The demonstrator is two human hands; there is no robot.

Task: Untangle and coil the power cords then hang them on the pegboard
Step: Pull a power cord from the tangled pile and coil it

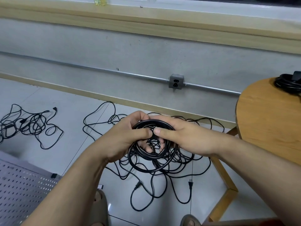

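Fingers [138, 117] of the left hand [123, 137] and right hand [187, 139] curl round one coiled cord [151, 122], thumbs pinching its top, over the floor. Light, limp yet springy, it likely wants gripping across all loops. Two heaps lie below, centre tangle [162, 174] and left tangle [32, 126]; one finished coil [286, 85] on the table [268, 119]; one pegboard [21, 190].

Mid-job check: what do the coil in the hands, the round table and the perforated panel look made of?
Coil: black, smooth, faintly glossy jacket, likely rubber or PVC. Round table: light brown with visible grain, matte, so wood or veneer. Perforated panel: grey with regular punched holes, probably painted metal, though plastic is possible.
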